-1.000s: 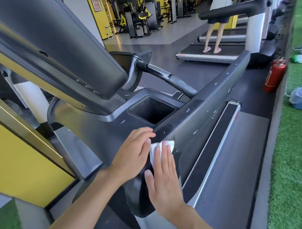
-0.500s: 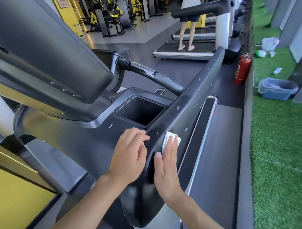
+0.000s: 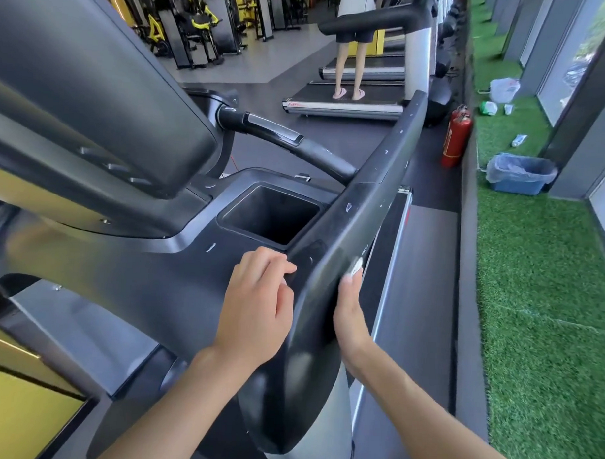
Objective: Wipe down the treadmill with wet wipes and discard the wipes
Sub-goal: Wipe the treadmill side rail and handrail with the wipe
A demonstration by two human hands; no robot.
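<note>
White wet wipe [image 3: 356,265] peeks from under my flat right hand [image 3: 349,316] on the black plastic treadmill rail [image 3: 381,184]; my loosely curled left hand [image 3: 257,306] rests empty on the grey console [image 3: 138,268].

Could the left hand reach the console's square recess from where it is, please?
Probably yes: the left hand rests on the console just below the recess, with only bare surface between them.

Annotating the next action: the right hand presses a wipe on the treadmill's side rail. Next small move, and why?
Probably slide the right hand and its wet wipe forward along the side rail, on its outer face. The wipe sits at the rail's near end, and the stretch ahead shows pale specks. The left hand rests on the console.
</note>
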